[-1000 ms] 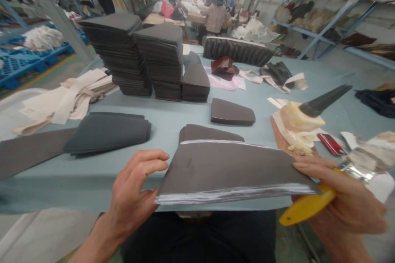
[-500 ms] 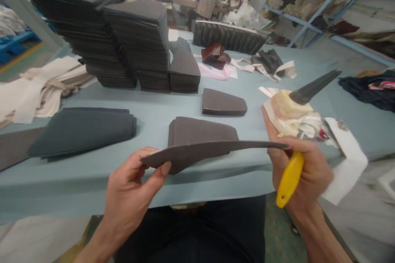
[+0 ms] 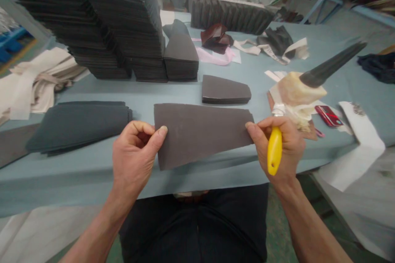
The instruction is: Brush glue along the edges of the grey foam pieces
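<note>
A dark brown tapered panel (image 3: 203, 135), thin and flat-faced, is held up between my two hands. My left hand (image 3: 134, 152) pinches its wide left edge between thumb and fingers. At the narrow right end, my right hand (image 3: 279, 148) grips the panel's edge with thumb and fingertips. The same hand also has a yellow-handled brush (image 3: 274, 152) tucked in it, with a whitish metal collar pointing away from me; its bristle end is hard to make out. The panel hides whatever lies directly beneath. Just beyond it sits a small stack of brown pieces (image 3: 226, 89).
Tall stacks of dark panels (image 3: 120, 20) rise at the back left. Dark green panels (image 3: 80, 127) lie left, near cream fabric strips (image 3: 37, 78). On the right are a yellowish glue-crusted block (image 3: 300, 88) with a dark stick, a red box (image 3: 328, 116) and a white strip (image 3: 361, 135).
The panel has tilted from nearly edge-on to showing its broad face. My right hand has moved slightly left and up, and the yellow handle has turned more upright. The view has shifted downward.
</note>
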Action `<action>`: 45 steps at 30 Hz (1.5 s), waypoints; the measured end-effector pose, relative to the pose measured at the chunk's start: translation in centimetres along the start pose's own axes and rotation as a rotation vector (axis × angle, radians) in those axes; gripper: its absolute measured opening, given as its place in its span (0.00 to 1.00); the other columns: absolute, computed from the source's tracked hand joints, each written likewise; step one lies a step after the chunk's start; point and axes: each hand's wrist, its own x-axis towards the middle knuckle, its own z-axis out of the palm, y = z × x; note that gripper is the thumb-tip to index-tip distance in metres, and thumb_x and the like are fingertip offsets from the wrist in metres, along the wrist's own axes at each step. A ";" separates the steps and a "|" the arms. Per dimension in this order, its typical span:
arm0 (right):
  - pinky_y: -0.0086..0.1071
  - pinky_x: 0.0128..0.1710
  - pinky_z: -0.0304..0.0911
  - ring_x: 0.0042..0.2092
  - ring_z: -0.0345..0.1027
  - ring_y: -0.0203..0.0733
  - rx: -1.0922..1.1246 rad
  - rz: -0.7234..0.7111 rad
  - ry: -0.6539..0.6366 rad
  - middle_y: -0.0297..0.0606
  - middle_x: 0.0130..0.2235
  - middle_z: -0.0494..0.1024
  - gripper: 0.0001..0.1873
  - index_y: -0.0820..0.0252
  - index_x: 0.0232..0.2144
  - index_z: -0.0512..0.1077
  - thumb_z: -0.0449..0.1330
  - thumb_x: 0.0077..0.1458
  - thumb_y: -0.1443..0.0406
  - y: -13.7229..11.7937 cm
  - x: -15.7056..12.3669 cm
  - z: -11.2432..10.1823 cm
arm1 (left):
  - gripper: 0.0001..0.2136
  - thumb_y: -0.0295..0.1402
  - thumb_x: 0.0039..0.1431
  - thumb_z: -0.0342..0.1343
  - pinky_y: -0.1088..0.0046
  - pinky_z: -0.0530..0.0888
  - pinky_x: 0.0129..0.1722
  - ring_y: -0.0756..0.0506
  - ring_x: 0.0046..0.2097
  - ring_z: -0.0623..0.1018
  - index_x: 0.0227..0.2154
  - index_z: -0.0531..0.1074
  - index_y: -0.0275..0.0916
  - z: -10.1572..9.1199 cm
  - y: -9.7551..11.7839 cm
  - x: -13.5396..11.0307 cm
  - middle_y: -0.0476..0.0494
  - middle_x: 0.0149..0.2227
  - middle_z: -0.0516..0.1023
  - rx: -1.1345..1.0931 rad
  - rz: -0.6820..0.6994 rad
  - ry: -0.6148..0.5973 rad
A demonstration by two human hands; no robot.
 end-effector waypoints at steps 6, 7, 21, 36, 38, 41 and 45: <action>0.32 0.26 0.59 0.24 0.61 0.33 0.032 -0.055 0.083 0.27 0.26 0.72 0.14 0.55 0.32 0.71 0.72 0.58 0.58 -0.7 1.1 0.1 | 0.14 0.44 0.49 0.71 0.73 0.74 0.33 0.48 0.32 0.74 0.32 0.75 0.43 -0.3 0.2 1.3 0.50 0.30 0.77 0.001 0.042 -0.134; 0.33 0.26 0.58 0.24 0.60 0.33 0.053 -0.057 0.102 0.27 0.26 0.72 0.14 0.55 0.32 0.71 0.72 0.58 0.58 -0.8 1.2 0.1 | 0.14 0.44 0.50 0.70 0.72 0.75 0.34 0.48 0.32 0.74 0.34 0.76 0.43 -0.4 0.2 1.2 0.49 0.31 0.78 0.017 0.048 -0.159; 0.35 0.26 0.60 0.26 0.62 0.36 0.102 -0.145 0.178 0.30 0.27 0.72 0.12 0.52 0.30 0.70 0.70 0.59 0.62 -1.8 1.8 0.6 | 0.13 0.44 0.56 0.68 0.74 0.72 0.30 0.49 0.30 0.73 0.39 0.80 0.43 -1.2 -0.5 0.0 0.48 0.31 0.79 0.034 0.047 -0.284; 0.35 0.30 0.57 0.29 0.56 0.37 0.043 -0.059 -0.029 0.29 0.29 0.64 0.16 0.51 0.33 0.66 0.69 0.61 0.54 0.5 3.1 1.1 | 0.12 0.41 0.50 0.74 0.73 0.73 0.29 0.50 0.29 0.74 0.35 0.82 0.42 -1.4 1.6 3.5 0.50 0.29 0.81 0.098 0.212 -0.294; 0.36 0.30 0.57 0.29 0.55 0.37 0.054 -0.074 -0.026 0.29 0.28 0.64 0.16 0.51 0.32 0.67 0.69 0.60 0.54 1.3 2.6 1.4 | 0.13 0.43 0.50 0.73 0.72 0.73 0.30 0.50 0.29 0.75 0.35 0.83 0.42 -1.3 0.8 4.0 0.49 0.30 0.82 0.125 0.204 -0.324; 0.36 0.30 0.56 0.28 0.56 0.37 0.062 -0.098 -0.025 0.30 0.28 0.65 0.16 0.52 0.31 0.67 0.69 0.59 0.54 2.6 1.9 1.9 | 0.14 0.44 0.50 0.72 0.72 0.73 0.31 0.49 0.30 0.77 0.36 0.84 0.41 -1.1 -0.4 4.9 0.47 0.31 0.83 0.180 0.212 -0.374; 0.35 0.29 0.56 0.27 0.60 0.37 0.056 -0.063 -0.057 0.28 0.26 0.68 0.13 0.53 0.30 0.69 0.70 0.57 0.59 3.8 1.6 2.3 | 0.13 0.45 0.53 0.70 0.70 0.72 0.32 0.49 0.31 0.77 0.36 0.85 0.42 -0.7 -1.3 5.7 0.47 0.32 0.84 0.236 0.212 -0.422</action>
